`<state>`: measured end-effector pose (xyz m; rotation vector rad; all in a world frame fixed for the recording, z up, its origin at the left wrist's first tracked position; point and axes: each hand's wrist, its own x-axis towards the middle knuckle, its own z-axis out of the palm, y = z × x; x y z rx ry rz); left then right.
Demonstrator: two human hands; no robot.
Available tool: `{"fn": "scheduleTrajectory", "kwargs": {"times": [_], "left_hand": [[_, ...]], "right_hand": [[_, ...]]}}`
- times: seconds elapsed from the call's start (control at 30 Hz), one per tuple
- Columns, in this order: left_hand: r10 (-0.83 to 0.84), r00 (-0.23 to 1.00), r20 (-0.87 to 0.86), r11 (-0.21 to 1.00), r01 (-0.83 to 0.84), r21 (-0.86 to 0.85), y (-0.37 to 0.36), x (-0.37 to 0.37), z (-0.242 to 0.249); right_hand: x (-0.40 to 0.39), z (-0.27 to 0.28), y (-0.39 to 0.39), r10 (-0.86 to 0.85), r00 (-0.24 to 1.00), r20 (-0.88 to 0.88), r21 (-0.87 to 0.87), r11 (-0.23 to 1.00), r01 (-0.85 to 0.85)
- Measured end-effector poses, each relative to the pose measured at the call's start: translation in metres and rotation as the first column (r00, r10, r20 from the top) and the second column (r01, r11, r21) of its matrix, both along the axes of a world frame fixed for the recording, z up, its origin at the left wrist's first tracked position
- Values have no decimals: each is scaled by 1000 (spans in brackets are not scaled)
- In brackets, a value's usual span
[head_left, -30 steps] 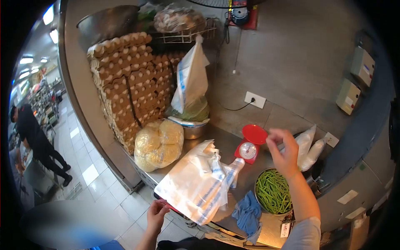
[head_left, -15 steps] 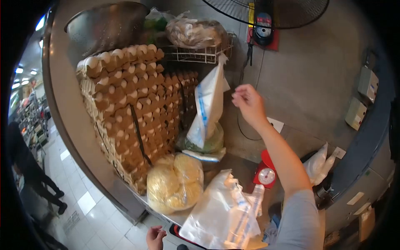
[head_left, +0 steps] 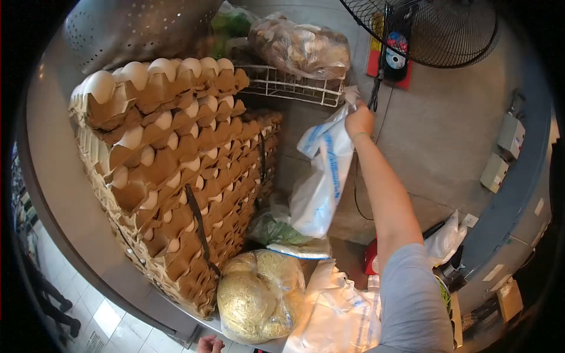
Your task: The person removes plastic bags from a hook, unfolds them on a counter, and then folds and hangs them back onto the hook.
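My right hand is closed round the upper part of a white plastic bag bundle with blue print, which hangs beside the wire rack. Below the bundle is a bag of green leaves. At the bottom edge my left hand shows only in part, its fingers curled and nothing visible in them. Nearest to it sits a clear bag of yellow noodles. Flat white plastic bags lie to the right of the noodles.
Tall stacks of egg trays fill the left side, with a metal colander above. A fan is at the top. A red scale is partly behind my right arm. A person's legs show at far left.
My right hand has moved up to the hanging bags and closed on them; the bundle has swung and turned. The view has shifted closer to the egg trays, and my left hand shows less.
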<state>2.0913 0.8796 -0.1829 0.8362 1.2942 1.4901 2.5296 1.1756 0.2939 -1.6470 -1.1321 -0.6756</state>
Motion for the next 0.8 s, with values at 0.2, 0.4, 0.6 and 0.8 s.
{"fn": "scheduleTrajectory", "kwargs": {"times": [0.2, 0.4, 0.6, 0.8], "left_hand": [[47, 998, 35, 997, -49, 54, 22, -2, 3], [32, 997, 67, 993, -39, 109, 34, -3, 17], [30, 999, 45, 996, -34, 85, 31, -11, 0], [19, 998, 57, 997, -23, 69, 34, -11, 9]], "right_hand": [[13, 40, -24, -21, 944, 329, -64, 997, 45], [1, 65, -38, 2, 775, 632, -258, 943, 208], [11, 71, -39, 23, 673, 739, -292, 912, 290], [-8, 74, -39, 16, 670, 742, -298, 903, 309]]}}
